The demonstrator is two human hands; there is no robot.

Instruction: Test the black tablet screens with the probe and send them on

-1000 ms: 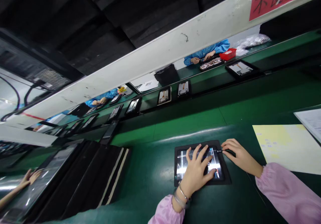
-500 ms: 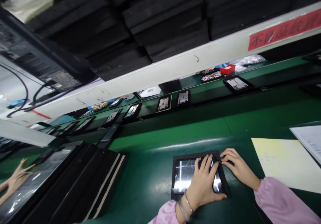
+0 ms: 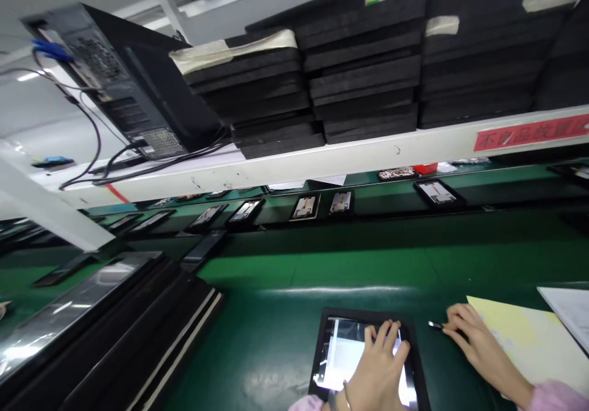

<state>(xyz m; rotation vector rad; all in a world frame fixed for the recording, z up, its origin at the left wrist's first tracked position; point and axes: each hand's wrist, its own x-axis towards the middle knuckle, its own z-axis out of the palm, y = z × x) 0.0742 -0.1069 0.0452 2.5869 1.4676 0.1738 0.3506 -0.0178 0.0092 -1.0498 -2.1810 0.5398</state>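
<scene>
A tablet [image 3: 338, 356] with a lit screen lies on a dark pad at the lower middle of the green bench. My left hand [image 3: 377, 368] rests over its right half, fingers apart and bent down onto the glass. Part of the screen is covered by this hand. To the right of the tablet, clear of its edge, my right hand [image 3: 478, 343] pinches a small black plug [image 3: 435, 325] with a shiny metal end pointing at the tablet. Whatever runs behind the plug is hidden by the fingers.
A yellow sheet [image 3: 515, 325] and white papers [image 3: 568, 313] lie at the right. Black padded trays [image 3: 151, 331] are stacked at the left. Across the back, a line carries tablets with open backs [image 3: 304, 207]. A shelf beam [image 3: 345, 159] bears black foam stacks and a computer case [image 3: 133, 86].
My right hand has drawn the plug away from the tablet's right edge. On the screen the picture is brighter. My view has tilted up, and the other person's hand at left is mostly out of sight.
</scene>
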